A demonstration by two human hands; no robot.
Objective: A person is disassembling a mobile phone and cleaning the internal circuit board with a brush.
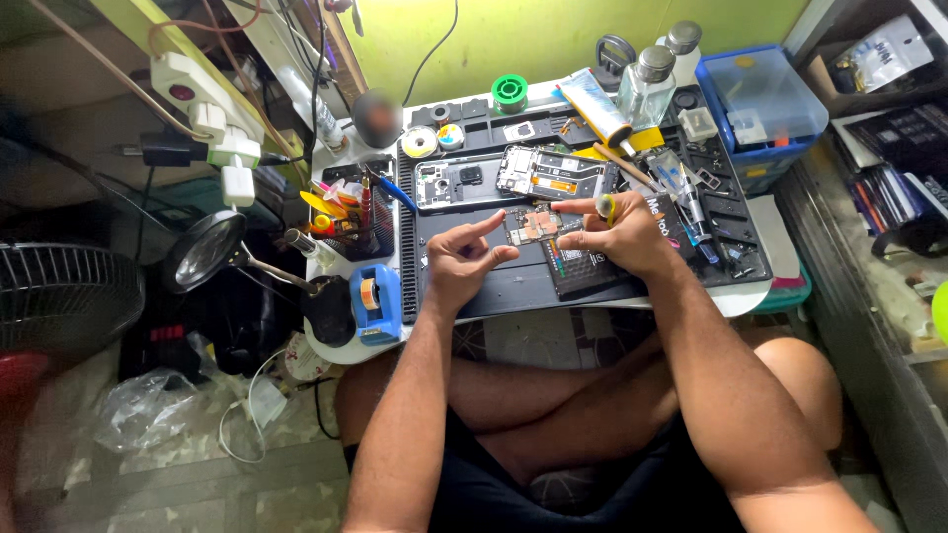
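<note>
Probing the circuit board [534, 225] on the mat [513, 286]. Right hand [620, 237] pressing it with one finger, left hand [464, 259] pointing, empty. Next likely needs a steady lift.

A small circuit board [534, 225] with copper-coloured shields is lying flat on the dark work mat [513, 286], face up, sitting just below the opened phone frame [556, 174] and beside a black ridged block [583, 268].

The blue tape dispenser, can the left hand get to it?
Probably yes. The left hand holds nothing, and the blue tape dispenser sits just beside it at the mat's edge with nothing between.
</note>
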